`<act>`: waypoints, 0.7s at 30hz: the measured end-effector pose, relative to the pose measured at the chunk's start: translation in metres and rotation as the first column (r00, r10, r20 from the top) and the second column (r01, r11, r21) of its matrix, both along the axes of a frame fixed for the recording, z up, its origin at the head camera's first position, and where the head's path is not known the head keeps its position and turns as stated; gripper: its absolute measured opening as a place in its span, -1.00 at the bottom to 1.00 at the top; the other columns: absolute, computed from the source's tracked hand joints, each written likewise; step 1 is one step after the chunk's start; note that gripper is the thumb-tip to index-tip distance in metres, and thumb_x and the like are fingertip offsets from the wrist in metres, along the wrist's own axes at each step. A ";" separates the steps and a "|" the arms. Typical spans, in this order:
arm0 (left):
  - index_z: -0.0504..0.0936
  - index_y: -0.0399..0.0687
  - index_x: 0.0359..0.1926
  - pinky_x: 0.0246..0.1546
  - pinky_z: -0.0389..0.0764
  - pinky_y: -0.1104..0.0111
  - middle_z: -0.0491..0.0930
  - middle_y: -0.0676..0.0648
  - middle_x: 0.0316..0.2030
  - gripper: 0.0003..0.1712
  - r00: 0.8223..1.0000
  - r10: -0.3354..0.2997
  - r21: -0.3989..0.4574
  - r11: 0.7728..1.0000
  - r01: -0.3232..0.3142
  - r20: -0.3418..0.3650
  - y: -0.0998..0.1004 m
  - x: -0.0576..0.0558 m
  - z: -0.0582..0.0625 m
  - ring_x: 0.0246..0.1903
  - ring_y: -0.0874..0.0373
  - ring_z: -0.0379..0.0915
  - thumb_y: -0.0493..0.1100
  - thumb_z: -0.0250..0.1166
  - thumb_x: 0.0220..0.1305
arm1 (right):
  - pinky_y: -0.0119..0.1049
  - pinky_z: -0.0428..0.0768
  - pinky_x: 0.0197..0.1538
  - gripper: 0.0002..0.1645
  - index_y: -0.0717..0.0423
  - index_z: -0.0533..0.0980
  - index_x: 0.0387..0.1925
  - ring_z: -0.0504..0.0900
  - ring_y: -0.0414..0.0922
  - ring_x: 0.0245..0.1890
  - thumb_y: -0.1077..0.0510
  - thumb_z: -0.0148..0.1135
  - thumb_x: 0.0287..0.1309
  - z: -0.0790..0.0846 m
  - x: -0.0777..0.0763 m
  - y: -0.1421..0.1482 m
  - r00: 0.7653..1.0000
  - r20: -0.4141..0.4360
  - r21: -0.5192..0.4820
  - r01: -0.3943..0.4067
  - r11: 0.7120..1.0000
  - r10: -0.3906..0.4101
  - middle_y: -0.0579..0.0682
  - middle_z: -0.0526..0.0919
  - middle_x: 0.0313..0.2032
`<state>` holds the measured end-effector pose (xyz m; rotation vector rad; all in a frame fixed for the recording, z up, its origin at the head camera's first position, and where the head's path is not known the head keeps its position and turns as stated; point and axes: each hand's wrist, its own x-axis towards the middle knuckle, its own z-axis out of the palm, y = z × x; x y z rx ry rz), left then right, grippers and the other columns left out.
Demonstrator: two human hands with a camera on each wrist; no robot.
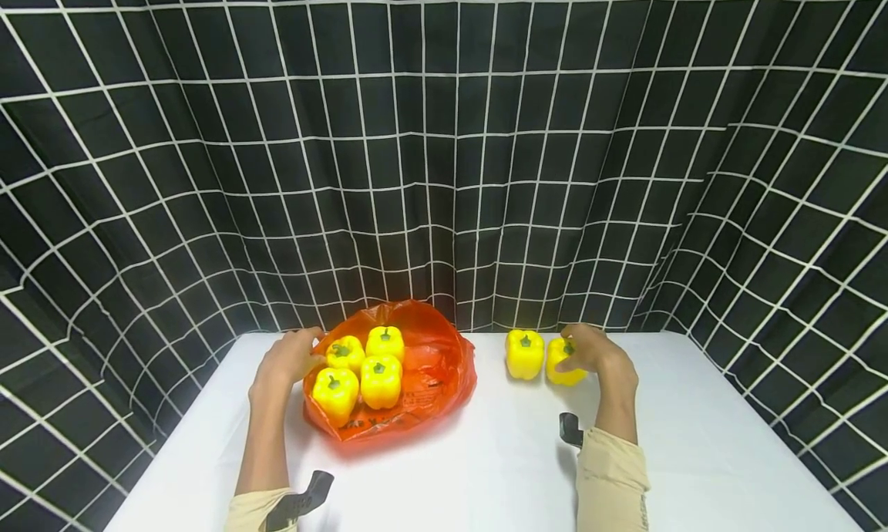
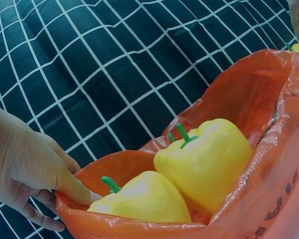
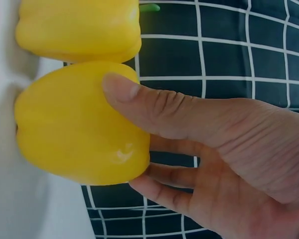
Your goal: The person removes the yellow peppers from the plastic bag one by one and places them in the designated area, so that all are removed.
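Note:
An opened red plastic bag (image 1: 433, 362) lies on the left half of the table with several yellow bell peppers (image 1: 381, 381) inside. At its left rim my left hand (image 1: 283, 359) pinches the plastic, thumb inside the bag and fingers outside, as the left wrist view shows. My right hand (image 1: 593, 350) grips a yellow bell pepper (image 3: 79, 124) on the right, thumb on the near side and fingers behind it. Directly left of that one stands another yellow bell pepper (image 1: 524, 355), its green stem up.
The table (image 1: 486, 470) has a white covering. Behind and on both sides hangs a black curtain (image 1: 430, 162) with a white grid. Dark camera mounts (image 1: 300, 503) sit on both wrists over beige sleeves (image 1: 610, 478).

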<state>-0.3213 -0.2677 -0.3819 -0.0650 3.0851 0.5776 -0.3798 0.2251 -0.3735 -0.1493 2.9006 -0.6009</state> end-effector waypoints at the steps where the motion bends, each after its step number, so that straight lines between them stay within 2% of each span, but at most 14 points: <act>1: 0.56 -0.24 0.28 0.18 0.58 -0.25 0.67 -0.37 0.08 -0.47 1.000 0.000 -0.001 1.000 0.000 0.002 0.000 0.000 0.000 0.03 -0.30 0.59 -0.21 0.41 0.33 | 0.32 0.50 0.34 -0.07 0.36 0.43 0.37 0.47 0.39 0.36 0.18 0.63 -0.02 0.000 0.000 0.000 1.000 0.000 0.002 -0.003 1.000 0.003 0.42 0.48 0.36; 14: 0.56 -0.24 0.27 0.17 0.60 -0.23 0.69 -0.34 0.06 -0.48 1.000 0.003 -0.001 1.000 -0.003 0.011 -0.001 0.000 0.000 -0.01 -0.25 0.60 -0.21 0.41 0.34 | 0.32 0.49 0.35 -0.06 0.35 0.40 0.40 0.46 0.38 0.37 0.15 0.61 0.03 -0.001 0.000 -0.003 1.000 0.015 -0.002 -0.015 1.000 0.015 0.41 0.48 0.37; 21: 0.57 -0.24 0.28 0.19 0.59 -0.22 0.69 -0.35 0.06 -0.48 1.000 -0.003 -0.013 1.000 0.003 0.003 0.001 -0.001 -0.001 0.03 -0.27 0.59 -0.21 0.41 0.33 | 0.41 0.39 0.40 0.11 0.29 0.25 0.51 0.28 0.44 0.48 0.09 0.62 0.02 -0.001 0.003 0.000 0.999 0.014 -0.012 -0.035 0.999 0.035 0.42 0.32 0.47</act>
